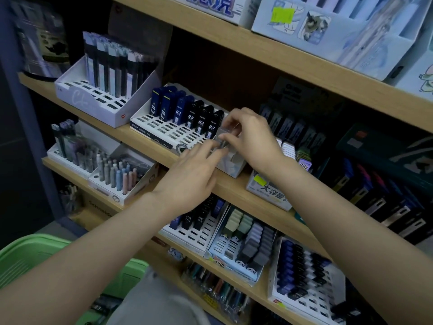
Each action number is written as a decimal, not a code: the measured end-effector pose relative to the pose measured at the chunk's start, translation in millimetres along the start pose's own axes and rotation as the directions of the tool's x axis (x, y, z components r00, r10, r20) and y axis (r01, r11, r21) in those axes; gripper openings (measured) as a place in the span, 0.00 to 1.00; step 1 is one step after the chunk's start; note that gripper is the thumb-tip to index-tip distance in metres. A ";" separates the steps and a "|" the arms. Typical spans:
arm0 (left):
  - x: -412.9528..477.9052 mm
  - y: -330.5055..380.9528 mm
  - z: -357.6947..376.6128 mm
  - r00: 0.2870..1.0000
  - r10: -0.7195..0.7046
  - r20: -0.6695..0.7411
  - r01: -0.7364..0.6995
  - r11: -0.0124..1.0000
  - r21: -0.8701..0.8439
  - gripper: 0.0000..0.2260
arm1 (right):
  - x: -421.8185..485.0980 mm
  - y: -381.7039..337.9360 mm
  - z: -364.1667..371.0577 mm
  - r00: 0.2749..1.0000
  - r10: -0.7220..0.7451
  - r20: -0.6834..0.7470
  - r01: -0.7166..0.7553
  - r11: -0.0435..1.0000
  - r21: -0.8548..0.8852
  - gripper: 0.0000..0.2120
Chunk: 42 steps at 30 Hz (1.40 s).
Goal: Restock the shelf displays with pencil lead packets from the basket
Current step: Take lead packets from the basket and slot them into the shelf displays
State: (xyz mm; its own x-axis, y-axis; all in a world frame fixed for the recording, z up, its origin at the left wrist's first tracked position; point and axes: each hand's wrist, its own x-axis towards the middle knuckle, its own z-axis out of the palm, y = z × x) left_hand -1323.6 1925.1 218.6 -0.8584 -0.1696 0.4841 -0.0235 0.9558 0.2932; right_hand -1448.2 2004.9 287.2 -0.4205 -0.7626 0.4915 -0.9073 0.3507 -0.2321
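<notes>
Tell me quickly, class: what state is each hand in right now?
Left hand: fingertips on the clear packet; grip cannot be told.
Right hand: closed, pinching the clear packet.
</notes>
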 end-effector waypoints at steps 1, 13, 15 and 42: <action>0.3 0.1 -0.1 1.000 0.002 0.004 -0.002 1.000 0.003 0.25 | -1.0 0.0 0.5 1.000 -0.019 0.000 0.019 0.999 -0.035 0.06; -14.2 -17.6 -21.8 1.000 0.025 0.006 -0.026 0.993 0.114 0.18 | -18.4 -9.9 -3.2 0.986 -0.166 -0.009 0.152 0.919 -0.365 0.13; -31.7 -30.4 -27.0 0.999 0.024 -0.040 -0.017 0.985 0.171 0.15 | -25.2 -16.7 2.3 0.974 -0.211 -0.085 0.164 0.910 -0.381 0.12; -384.0 -272.0 149.1 0.148 -0.718 0.680 0.944 0.308 0.120 0.18 | -232.0 -112.9 445.0 0.323 -0.024 0.946 -0.255 0.961 0.111 0.16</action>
State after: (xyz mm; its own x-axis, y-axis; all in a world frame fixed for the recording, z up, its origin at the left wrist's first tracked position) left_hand -1064.0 1766.1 -170.0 -0.4586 -0.5478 -0.6997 -0.8789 0.1635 0.4481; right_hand -1246.1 1900.3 -174.2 -0.1098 -0.7689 -0.6299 -0.7639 0.4707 -0.4414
